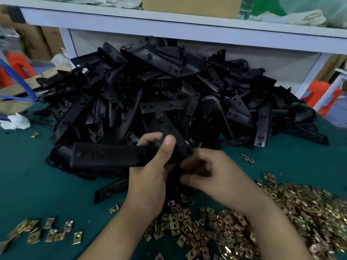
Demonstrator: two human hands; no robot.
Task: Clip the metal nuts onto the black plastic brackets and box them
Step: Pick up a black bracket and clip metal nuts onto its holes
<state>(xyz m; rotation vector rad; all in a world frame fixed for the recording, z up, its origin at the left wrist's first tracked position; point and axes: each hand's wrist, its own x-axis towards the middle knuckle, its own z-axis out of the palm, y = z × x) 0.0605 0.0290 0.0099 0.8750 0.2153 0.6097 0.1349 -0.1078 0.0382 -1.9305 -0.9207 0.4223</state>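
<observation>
My left hand grips a long black plastic bracket near its right end, thumb on top, and holds it level above the green table. My right hand is at the bracket's right end with its fingers curled toward it; motion blur hides whether it pinches a nut. A big heap of black brackets lies behind the hands. Gold metal nuts are spread in a thick pile at the lower right, and a few more nuts lie at the lower left.
The green table mat carries one loose bracket below my left hand. A white shelf frame rises behind the heap. Cardboard and a white rag lie at the left, orange stools at the right.
</observation>
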